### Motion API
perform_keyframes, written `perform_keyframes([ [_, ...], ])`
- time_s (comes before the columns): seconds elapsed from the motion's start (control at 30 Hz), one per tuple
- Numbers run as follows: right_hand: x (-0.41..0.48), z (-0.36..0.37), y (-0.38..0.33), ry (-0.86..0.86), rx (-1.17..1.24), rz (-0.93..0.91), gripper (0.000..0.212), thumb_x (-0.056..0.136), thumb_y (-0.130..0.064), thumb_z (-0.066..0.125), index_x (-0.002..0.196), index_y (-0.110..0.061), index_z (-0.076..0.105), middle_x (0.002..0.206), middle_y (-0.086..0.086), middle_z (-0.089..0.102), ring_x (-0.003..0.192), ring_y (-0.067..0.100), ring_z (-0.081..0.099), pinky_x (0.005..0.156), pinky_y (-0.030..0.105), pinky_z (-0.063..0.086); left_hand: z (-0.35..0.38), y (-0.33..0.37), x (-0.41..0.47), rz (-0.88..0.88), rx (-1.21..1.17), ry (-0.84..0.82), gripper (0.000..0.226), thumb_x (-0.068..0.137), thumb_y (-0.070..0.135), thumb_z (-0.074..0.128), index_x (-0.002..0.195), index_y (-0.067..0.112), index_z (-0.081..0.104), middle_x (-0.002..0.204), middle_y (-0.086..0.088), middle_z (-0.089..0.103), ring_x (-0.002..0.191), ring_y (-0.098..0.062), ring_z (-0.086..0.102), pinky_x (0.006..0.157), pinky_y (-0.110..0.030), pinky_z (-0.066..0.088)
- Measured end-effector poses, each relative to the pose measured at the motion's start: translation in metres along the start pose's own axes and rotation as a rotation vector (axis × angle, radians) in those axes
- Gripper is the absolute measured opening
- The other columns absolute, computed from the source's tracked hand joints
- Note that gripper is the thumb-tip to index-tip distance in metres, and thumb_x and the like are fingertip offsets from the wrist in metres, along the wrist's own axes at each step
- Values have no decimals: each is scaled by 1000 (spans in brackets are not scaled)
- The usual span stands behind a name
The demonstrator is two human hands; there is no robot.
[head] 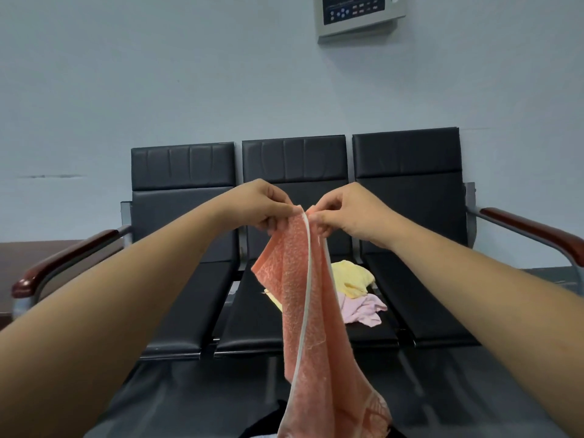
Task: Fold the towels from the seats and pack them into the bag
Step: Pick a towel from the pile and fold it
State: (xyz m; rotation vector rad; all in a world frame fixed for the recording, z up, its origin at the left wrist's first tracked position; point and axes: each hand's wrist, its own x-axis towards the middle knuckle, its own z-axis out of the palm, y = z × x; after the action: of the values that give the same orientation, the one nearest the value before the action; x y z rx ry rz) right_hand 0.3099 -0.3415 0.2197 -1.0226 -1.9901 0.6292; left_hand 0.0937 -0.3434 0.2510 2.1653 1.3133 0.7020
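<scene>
I've got both arms stretched out ahead, my left hand [262, 207] and right hand [347, 213] almost knuckle to knuckle, each pinching the top edge of the salmon-pink terry towel with a white border stripe [319, 327], which hangs long and narrow beneath them. Below my right hand, a crumpled pale yellow towel [350, 278] and a crumpled lilac towel [366, 311] lie touching on the middle seat of the black padded three-seat bench [410, 191]. High above that hand, a grey button panel [357, 14] sits on the pale blue wall [158, 74].

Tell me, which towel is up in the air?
The orange towel. The left hand and right hand pinch its top so it hangs; the yellow towel and pink towel lie crumpled on the middle seat.
</scene>
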Motion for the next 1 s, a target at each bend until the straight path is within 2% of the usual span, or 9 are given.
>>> perform_keyframes([
  [0.07, -1, -5, 4, 45, 32, 20, 9, 93, -10, 71, 89, -7, 79, 79, 2, 77, 72, 16, 72, 83, 38, 62, 0, -9, -2, -16, -39, -22, 26, 94, 34, 70, 91, 8, 74, 68, -1, 65, 61, -10, 58, 62, -21, 49],
  [0.27, -8, 6, 5, -92, -10, 68, 31, 78, -43, 85, 94, -16, 81, 93, 2, 79, 91, 19, 75, 92, 41, 60, 12, -23, -2, 25, -151, -65, 23, 94, 32, 68, 77, 20, 75, 69, -3, 65, 63, -14, 57, 65, -26, 48],
  [0.43, -4, 18, 10, -59, -79, 80, 14, 86, -29, 82, 86, -15, 79, 84, 9, 77, 82, 29, 76, 85, 58, 58, 16, -14, 1, 70, -90, -15, 23, 97, 31, 66, 81, 16, 74, 66, -1, 63, 57, -8, 55, 57, -18, 46],
  [0.53, -6, 15, 10, -22, -17, 69, 10, 88, -17, 78, 88, -7, 78, 86, 11, 77, 83, 27, 75, 87, 51, 60, 15, -15, 0, 60, -110, -35, 23, 97, 34, 66, 87, 15, 75, 66, -2, 63, 57, -9, 55, 56, -18, 45],
  [0.6, -6, 10, 11, 20, 108, 66, 6, 89, -7, 74, 88, 0, 74, 85, 13, 76, 81, 24, 73, 89, 44, 61, 15, -22, -1, 0, -30, -137, 24, 97, 36, 65, 83, 18, 74, 68, -4, 66, 59, -13, 59, 59, -21, 47],
  [0.7, -7, -5, 19, 102, 355, 98, 11, 92, 3, 66, 81, 0, 67, 83, 11, 69, 82, 22, 68, 86, 37, 60, 16, -41, -5, -121, 142, -301, 25, 91, 43, 70, 77, 23, 76, 73, -2, 64, 67, -14, 55, 66, -25, 46],
  [0.77, -8, -17, 29, 136, 464, 136, 17, 92, 4, 64, 77, -3, 66, 83, 11, 67, 81, 22, 68, 82, 35, 59, 19, -54, -10, -189, 152, -367, 15, 91, 43, 72, 91, 30, 79, 84, 7, 67, 79, -11, 56, 76, -26, 49],
  [0.87, -11, -20, 47, 137, 433, 184, 18, 92, 2, 65, 75, -4, 68, 82, 11, 69, 82, 23, 69, 79, 34, 57, 27, -62, -10, -197, 206, -410, 15, 91, 43, 72, 104, 37, 75, 104, 13, 72, 102, -4, 63, 95, -27, 53],
  [1.0, -11, -20, 65, 184, 348, 261, 11, 91, -2, 70, 81, 0, 70, 94, 18, 74, 93, 29, 74, 90, 41, 60, 36, -57, -1, -165, 121, -282, 18, 97, 25, 68, 105, 9, 68, 100, -2, 78, 97, -14, 74, 87, -26, 58],
])
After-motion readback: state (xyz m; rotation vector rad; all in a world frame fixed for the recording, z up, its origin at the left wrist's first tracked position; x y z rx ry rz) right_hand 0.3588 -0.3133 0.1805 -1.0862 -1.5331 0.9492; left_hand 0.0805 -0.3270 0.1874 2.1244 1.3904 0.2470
